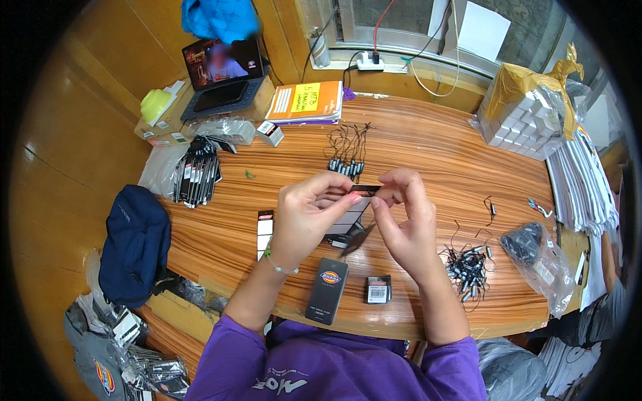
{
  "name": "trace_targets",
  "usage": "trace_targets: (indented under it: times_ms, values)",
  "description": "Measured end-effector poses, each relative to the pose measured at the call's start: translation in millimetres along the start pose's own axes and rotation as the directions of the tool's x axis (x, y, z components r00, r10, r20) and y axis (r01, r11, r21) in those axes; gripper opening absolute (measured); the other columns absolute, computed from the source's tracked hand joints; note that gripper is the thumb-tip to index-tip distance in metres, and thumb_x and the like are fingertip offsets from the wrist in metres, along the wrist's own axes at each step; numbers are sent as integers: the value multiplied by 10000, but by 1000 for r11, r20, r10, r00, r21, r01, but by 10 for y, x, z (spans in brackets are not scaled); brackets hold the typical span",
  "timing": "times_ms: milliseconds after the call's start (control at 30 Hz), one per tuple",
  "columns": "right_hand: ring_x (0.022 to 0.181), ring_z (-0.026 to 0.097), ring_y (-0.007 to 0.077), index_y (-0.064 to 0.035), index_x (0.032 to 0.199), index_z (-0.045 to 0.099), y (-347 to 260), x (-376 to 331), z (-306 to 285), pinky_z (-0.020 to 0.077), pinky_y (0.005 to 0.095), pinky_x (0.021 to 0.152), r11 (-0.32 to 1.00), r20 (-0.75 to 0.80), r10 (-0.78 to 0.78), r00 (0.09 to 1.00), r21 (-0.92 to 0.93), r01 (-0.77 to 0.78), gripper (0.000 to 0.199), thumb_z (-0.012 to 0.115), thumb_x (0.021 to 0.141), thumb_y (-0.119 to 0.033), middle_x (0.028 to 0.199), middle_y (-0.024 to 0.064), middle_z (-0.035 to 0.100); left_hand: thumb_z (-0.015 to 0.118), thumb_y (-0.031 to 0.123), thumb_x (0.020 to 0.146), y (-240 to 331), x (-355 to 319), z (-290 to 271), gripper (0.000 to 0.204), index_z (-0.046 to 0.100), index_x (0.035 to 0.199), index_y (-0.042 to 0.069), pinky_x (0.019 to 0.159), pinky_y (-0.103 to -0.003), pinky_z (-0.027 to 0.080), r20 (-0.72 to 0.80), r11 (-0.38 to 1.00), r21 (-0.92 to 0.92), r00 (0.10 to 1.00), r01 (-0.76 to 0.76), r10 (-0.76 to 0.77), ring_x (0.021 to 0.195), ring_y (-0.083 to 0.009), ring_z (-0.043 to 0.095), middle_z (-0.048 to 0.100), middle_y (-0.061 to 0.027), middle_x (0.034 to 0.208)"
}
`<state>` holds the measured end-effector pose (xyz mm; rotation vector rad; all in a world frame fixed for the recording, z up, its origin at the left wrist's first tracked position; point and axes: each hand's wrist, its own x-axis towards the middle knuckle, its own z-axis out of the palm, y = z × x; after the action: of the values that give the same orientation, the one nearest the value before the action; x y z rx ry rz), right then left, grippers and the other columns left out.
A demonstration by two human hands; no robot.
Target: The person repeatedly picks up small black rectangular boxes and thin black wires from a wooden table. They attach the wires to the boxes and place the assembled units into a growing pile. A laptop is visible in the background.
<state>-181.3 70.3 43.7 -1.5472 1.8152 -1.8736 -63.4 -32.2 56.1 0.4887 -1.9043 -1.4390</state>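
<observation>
Above the middle of the table, my left hand (309, 206) pinches the top of a hang tag (349, 219) with a dark upper edge and pale panels. My right hand (409, 224) is closed at the tag's other upper corner, thumb against fingers; a thin cord there is too small to make out surely. A dark card (356, 240) hangs tilted below the tag. Nearer me lie a black printed tag (326, 291) and a small stack of labels (378, 290). Left of my left wrist lies a black-and-white tag (265, 234). Beyond my hands, tag strings (346, 166) lie in a row.
A tangled pile of strings (468, 271) and a plastic bag (540, 257) lie right. Tag bundles (197, 175) and a navy pouch (136, 244) sit left. Farther off are a tablet (224, 63), notebooks (306, 101), wrapped white boxes (525, 120) and stacked paper (583, 184).
</observation>
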Motion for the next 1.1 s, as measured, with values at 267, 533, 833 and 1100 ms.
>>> trace_targets:
  times_ms: [267,533,833,1100]
  values:
    - [655,561,197,4,991,482,35,-2,-25,441,299,610,1000,-61,-20,998,-17,19,279,559,732,76,713,95,545,665,28,756,72,8,84,147,646,896,-15,604,-239,518,50,970,200,990,-142,135,718,-142,630,655,-101,826]
    - [688,603,187,16,1020,472,50,-6,-33,459,280,631,998,-80,36,996,59,-31,273,545,763,72,727,105,576,671,73,749,137,54,80,132,647,860,4,603,-264,502,157,909,327,964,-257,215,692,-199,625,649,-102,825]
    - [844,557,87,30,927,550,83,93,-168,441,230,771,737,238,345,908,531,-419,123,508,896,-81,844,44,611,644,101,671,62,181,20,130,644,797,69,631,-292,490,327,465,606,735,-645,594,756,-189,599,618,-37,798]
    - [749,473,62,-27,919,531,280,70,-207,392,180,702,856,308,300,903,331,-398,77,498,893,-91,875,15,534,598,114,652,43,150,24,140,632,785,82,666,-307,483,445,353,565,635,-746,631,773,-185,590,609,-19,806]
